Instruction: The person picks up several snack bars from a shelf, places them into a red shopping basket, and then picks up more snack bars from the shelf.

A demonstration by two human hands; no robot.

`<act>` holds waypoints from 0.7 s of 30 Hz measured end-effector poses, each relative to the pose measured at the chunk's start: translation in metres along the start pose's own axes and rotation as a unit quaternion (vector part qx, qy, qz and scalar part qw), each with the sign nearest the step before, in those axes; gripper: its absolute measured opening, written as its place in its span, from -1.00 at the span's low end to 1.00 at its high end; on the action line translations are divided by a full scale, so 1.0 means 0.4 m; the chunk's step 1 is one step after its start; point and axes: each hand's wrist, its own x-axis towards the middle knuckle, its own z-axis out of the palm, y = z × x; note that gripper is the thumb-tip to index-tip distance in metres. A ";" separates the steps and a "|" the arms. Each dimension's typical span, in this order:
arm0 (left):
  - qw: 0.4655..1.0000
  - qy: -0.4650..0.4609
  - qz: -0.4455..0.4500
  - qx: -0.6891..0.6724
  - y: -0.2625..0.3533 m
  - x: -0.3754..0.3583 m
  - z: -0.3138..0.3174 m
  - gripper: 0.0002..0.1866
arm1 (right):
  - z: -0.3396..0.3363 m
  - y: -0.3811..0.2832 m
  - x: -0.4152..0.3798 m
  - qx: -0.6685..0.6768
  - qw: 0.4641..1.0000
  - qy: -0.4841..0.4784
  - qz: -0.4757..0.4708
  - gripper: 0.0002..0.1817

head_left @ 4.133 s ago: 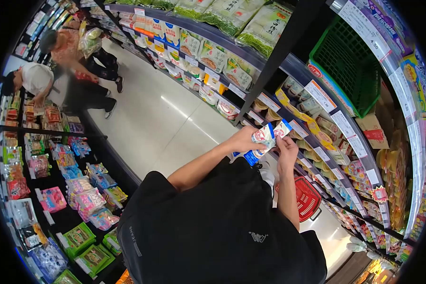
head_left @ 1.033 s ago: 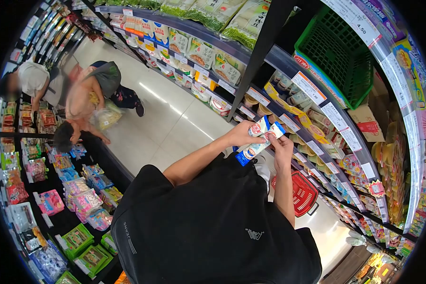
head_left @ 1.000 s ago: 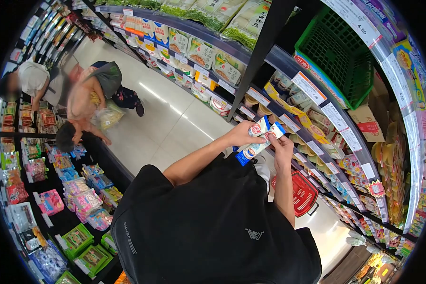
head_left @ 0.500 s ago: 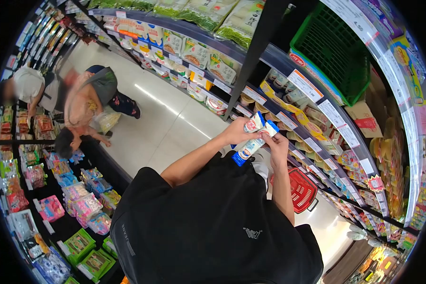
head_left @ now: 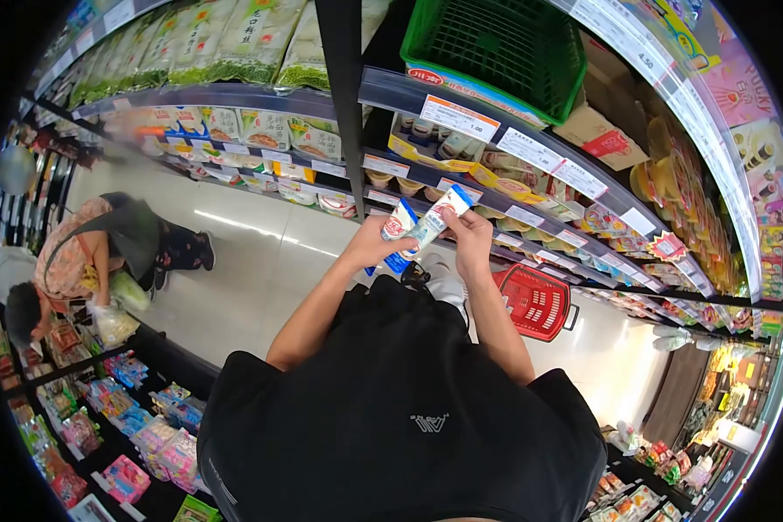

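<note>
My left hand [head_left: 367, 245] is closed around a white tube-shaped packet [head_left: 398, 226] with blue ends and a red logo. A second packet of the same look [head_left: 436, 217] is pinched at its upper part between the fingers of my right hand [head_left: 471, 239]. The two packets are side by side and partly overlap, tilted, in front of my black shirt [head_left: 391, 374]. Their small print is too fine to read. Beyond them are the shelves with price labels.
A red shopping basket [head_left: 535, 302] stands on the floor by my right arm. Above the shelf goods is a green plastic crate [head_left: 496, 52]. Bags of noodles [head_left: 257, 39] line the upper left shelf. Two people bend over a display at the left; one in a patterned top [head_left: 78, 235] holds a bag.
My view has turned, so the shelves and hands appear further left. The packets' upper ends have spread slightly apart, and more of the red basket shows.
</note>
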 end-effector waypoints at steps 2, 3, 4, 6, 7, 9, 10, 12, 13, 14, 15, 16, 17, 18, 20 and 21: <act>0.999 0.023 0.023 0.000 -0.024 0.011 -0.002 -0.72 | 0.004 -0.008 -0.004 0.004 1.000 -0.016 0.013 -0.79; 0.999 0.033 0.026 -0.001 -0.022 0.013 -0.001 -0.75 | 0.008 -0.018 -0.007 0.022 0.999 -0.025 0.036 -0.77; 0.999 0.028 0.027 -0.001 -0.021 0.014 0.000 -0.75 | 0.006 -0.019 -0.006 0.022 0.999 -0.021 0.034 -0.77; 0.998 0.046 0.035 -0.014 -0.016 0.014 0.002 -0.75 | 0.004 -0.025 -0.002 0.009 0.996 -0.076 0.050 -0.80; 0.998 0.057 0.034 -0.022 -0.011 0.010 0.006 -0.76 | 0.004 -0.032 -0.003 -0.005 0.995 -0.084 0.058 -0.83; 0.998 0.052 0.028 -0.038 -0.012 0.005 0.005 -0.77 | 0.001 -0.046 0.001 -0.021 0.995 -0.083 0.047 -0.84; 0.997 0.051 0.021 -0.055 -0.013 0.004 0.006 -0.79 | -0.001 -0.054 0.005 -0.038 0.995 -0.086 0.037 -0.85; 0.994 0.059 0.043 -0.076 -0.042 0.014 0.005 -0.81 | -0.001 -0.079 0.022 -0.018 0.999 -0.047 0.001 -0.85; 0.994 0.062 0.021 -0.090 -0.040 0.010 -0.008 -0.82 | -0.002 -0.090 0.039 0.002 0.999 -0.013 -0.034 -0.86; 0.993 0.063 -0.001 -0.103 -0.037 0.009 -0.015 -0.82 | -0.018 -0.089 0.068 0.028 0.998 0.031 -0.049 -0.84; 0.984 0.084 0.060 -0.142 -0.022 0.009 -0.001 -0.83 | -0.022 -0.109 0.088 0.079 0.994 0.048 -0.061 -0.83; 0.985 0.079 0.061 -0.141 -0.027 0.007 -0.002 -0.83 | -0.022 -0.131 0.101 0.129 0.987 0.065 -0.072 -0.82; 0.983 0.089 0.042 -0.152 -0.037 0.006 -0.008 -0.83 | -0.023 -0.148 0.114 0.130 0.986 0.069 -0.077 -0.82; 0.981 0.100 0.023 -0.163 -0.039 0.005 -0.015 -0.84 | -0.023 -0.165 0.125 0.124 0.985 0.080 -0.087 -0.82; 0.984 0.084 0.014 -0.156 -0.042 0.003 -0.017 -0.82 | -0.023 -0.182 0.146 0.120 0.983 0.096 -0.100 -0.82; 0.981 0.097 0.014 -0.166 -0.041 0.002 -0.015 -0.81 | -0.019 -0.185 0.156 0.110 0.981 0.098 -0.125 -0.82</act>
